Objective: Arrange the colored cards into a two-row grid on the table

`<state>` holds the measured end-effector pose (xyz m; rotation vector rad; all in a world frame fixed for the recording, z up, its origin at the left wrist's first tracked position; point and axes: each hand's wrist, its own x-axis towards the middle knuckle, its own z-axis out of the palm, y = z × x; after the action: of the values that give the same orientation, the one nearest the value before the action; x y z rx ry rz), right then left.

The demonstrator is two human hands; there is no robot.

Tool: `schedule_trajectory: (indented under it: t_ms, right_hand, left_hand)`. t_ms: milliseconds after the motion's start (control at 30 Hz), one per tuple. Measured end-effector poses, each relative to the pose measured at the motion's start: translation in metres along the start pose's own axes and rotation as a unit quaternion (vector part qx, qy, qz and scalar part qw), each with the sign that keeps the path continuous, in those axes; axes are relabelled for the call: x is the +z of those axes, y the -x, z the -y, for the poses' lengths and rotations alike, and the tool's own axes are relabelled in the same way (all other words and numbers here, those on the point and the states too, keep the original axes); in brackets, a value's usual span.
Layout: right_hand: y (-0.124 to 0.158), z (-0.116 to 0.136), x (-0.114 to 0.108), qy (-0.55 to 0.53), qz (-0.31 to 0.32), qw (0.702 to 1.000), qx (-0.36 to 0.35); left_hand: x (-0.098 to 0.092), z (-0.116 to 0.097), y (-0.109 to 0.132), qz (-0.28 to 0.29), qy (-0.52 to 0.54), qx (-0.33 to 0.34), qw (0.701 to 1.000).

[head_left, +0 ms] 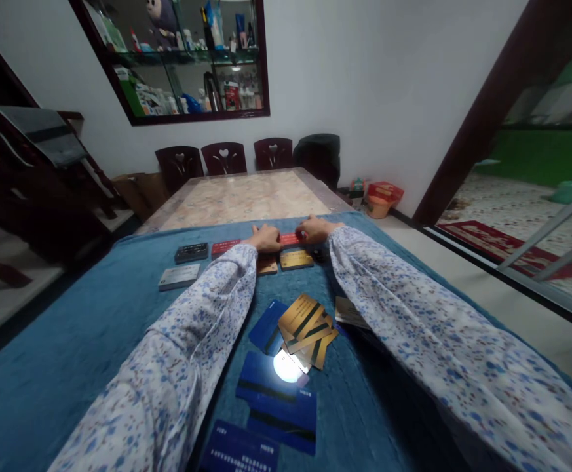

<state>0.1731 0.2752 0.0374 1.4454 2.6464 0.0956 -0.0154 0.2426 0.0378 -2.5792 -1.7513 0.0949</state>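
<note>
At the far part of the blue cloth, my left hand (265,238) and my right hand (314,229) grip a red stack of cards (291,240) from its two ends, fingers bent in. Just in front of it lies a gold stack of cards (296,260). An orange-gold stack (266,265) is partly hidden under my left hand. To the left are another red stack (225,248), a black stack (192,252) and a silver stack (179,276). Between my forearms, loose gold cards (303,318) overlap loose blue cards (266,380).
A blue cloth (94,314) covers the near part of the table, with the patterned tabletop (251,195) beyond. A pale card or stack (349,313) shows beside my right sleeve. Several dark chairs (224,158) stand along the far wall. Bright glare hides part of the loose cards.
</note>
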Motion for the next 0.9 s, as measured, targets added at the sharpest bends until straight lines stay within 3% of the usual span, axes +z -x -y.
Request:
schedule_trajectory:
  t_ms: [567,900]
  right_hand:
    - [0.002,0.000,0.000,0.000,0.014,1.000,0.001]
    - [0.011,0.003,0.002,-0.012,-0.035,0.999,0.005]
  left_hand:
    - [0.002,0.000,0.006,0.006,-0.013,0.007,1.000]
    - [0.005,0.003,0.017,-0.050,-0.002,0.022,0.999]
